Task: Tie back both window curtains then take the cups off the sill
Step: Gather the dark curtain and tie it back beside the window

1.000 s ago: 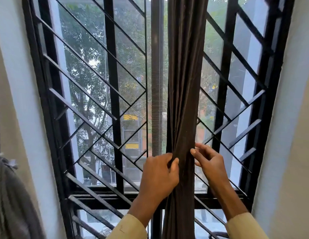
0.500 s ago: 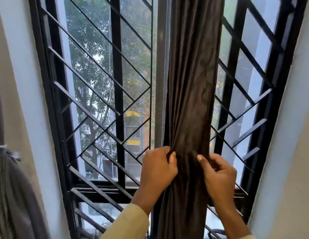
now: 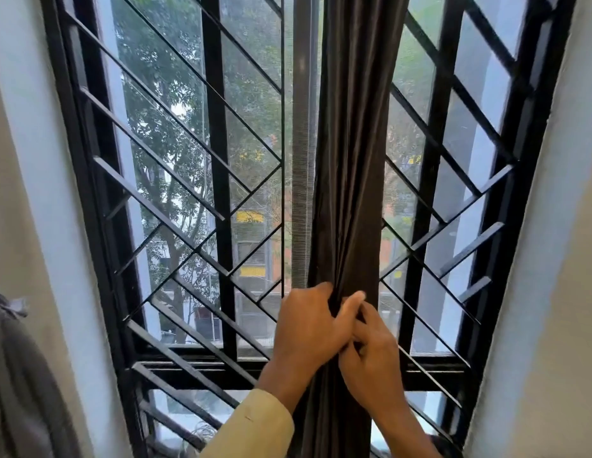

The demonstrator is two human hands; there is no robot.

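The left hand's fingers (image 3: pixel 349 305) clench around the gathered folds of the dark curtain (image 3: pixel 350 160), thumb hooked across the front; the right hand (image 3: pixel 370 355) presses in just below, fingers curled onto the same bunch and touching the left hand (image 3: pixel 309 325). The curtain hangs as one narrow column at the middle of the window, in front of the black grille (image 3: pixel 218 193) (no tie-back or cups are visible here). To do this well, I judge the bunch should be squeezed tight and evenly, stray folds tucked in, before anything wraps around it.
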